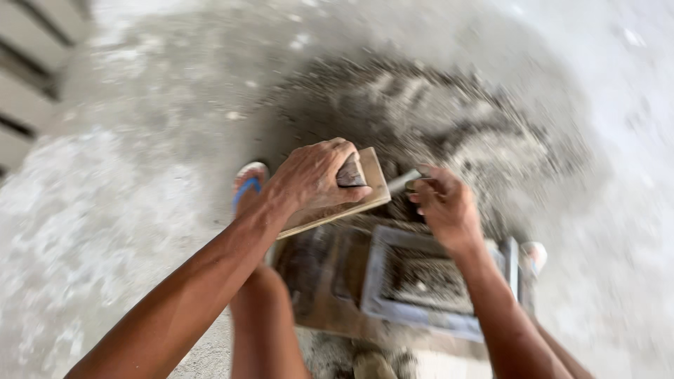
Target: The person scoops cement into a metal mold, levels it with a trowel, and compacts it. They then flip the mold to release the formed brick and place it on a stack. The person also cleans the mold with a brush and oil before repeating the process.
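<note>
Spreading across the whole view is a grey concrete floor [126,210], and on it, beyond the hands, lies a broad dark heap of wet sandy mortar [449,119], blurred by motion. Nearer the person sits a brown wooden base board [319,281], and on its right part rests a grey rectangular mould [421,281] with gritty dark mix inside its frame. Above the board's left end, the left hand [312,179] is closed around a handle block on top of a flat wooden float [365,193], holding it tilted, its far corner raised over the mould's near-left edge. Just to the right, the right hand [446,203] is curled shut around the handle of a small metal tool [404,182], whose pale blade pokes out toward the float; the blade's shape is too blurred to tell. A foot in a blue-strapped sandal [247,184] stands on the floor, just left of the left wrist.
</note>
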